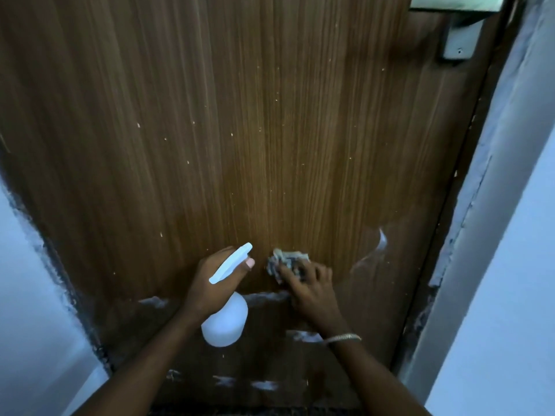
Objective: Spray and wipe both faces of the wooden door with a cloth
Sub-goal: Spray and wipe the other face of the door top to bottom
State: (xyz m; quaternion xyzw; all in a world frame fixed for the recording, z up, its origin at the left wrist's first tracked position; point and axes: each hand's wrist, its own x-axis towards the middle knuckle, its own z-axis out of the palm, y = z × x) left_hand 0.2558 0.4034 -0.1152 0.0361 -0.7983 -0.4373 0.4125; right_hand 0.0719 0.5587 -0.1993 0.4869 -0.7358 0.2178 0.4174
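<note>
Pale left wall [33,295]; pale right wall [516,265] beside dark door frame [485,115], paint rough along edges; dim light.

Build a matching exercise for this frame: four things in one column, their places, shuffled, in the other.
1 spray bottle
2 cloth
3 bracelet
4 metal handle plate

A top right of the door
B gripped in the left hand
C on the right wrist
D held against the door by the right hand

Pairs: 1-B, 2-D, 3-C, 4-A
</note>
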